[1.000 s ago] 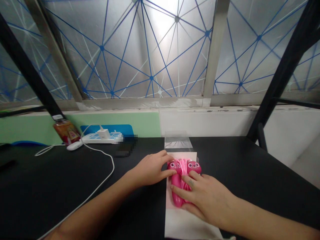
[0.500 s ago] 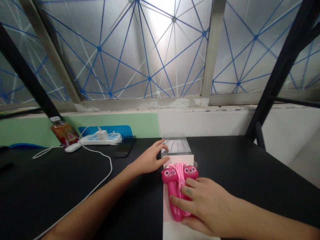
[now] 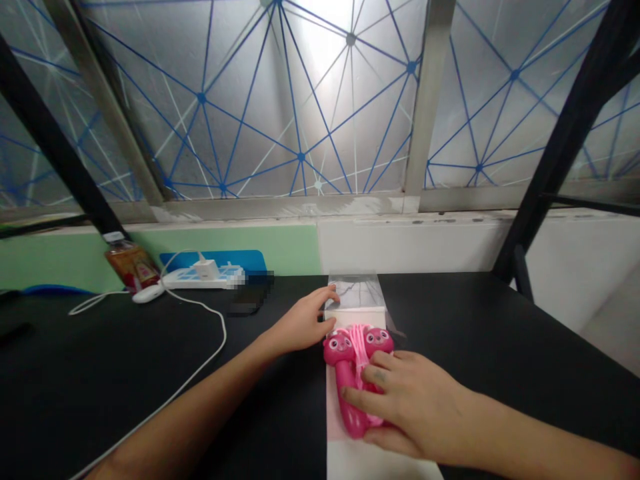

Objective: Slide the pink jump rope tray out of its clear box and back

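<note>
A pink jump rope (image 3: 351, 393) with animal-head handles and a bundled pale pink cord lies on a long white-and-pink card (image 3: 367, 460). My right hand (image 3: 405, 407) is closed over the right handle, its fingers reaching across to the left one. At the card's far end lies a clear plastic bag (image 3: 360, 293), which seems to overlap the card's top. My left hand (image 3: 305, 320) holds the bag's left edge, thumb and forefinger apart and curled over it. The tips of its other fingers are hidden.
On the black table (image 3: 475, 333), a white power strip (image 3: 200, 277) stands at the back left beside a tilted bottle (image 3: 131, 263) and a dark phone (image 3: 249, 299). A white cable (image 3: 220, 333) runs toward the near left. Black frame legs (image 3: 530, 200) rise at both sides.
The jump rope and my right hand have shifted slightly away from me, toward the bag. A flap of clear plastic now shows right of the handles. My left hand has barely moved.
</note>
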{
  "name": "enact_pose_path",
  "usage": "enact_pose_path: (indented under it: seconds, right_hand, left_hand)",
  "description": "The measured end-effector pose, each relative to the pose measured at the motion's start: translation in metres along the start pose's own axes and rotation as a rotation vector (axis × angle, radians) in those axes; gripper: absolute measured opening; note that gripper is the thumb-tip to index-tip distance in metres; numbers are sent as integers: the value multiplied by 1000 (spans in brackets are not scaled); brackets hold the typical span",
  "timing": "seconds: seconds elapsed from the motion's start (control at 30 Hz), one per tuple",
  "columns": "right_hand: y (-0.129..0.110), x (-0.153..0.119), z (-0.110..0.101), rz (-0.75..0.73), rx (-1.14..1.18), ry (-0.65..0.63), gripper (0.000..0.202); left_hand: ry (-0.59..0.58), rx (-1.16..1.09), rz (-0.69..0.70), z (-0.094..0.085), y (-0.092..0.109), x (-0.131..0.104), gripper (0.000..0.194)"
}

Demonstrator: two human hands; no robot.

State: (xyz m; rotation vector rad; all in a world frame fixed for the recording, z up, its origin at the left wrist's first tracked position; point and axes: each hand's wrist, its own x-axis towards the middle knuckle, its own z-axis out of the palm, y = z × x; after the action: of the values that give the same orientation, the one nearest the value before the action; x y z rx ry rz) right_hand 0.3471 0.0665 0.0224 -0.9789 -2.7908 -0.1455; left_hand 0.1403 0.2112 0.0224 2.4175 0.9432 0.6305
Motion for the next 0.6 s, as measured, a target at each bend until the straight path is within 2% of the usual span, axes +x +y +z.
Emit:
enact_pose_path:
  seconds: [0.23, 0.6]
  right_hand:
    - [2, 3, 3, 78, -62, 15, 45]
    - [23, 17, 18, 165, -338, 148, 37]
  left_hand:
    - [-2, -37, 31, -3, 1, -4, 31]
    - [-4, 147, 94, 0, 19, -18, 39]
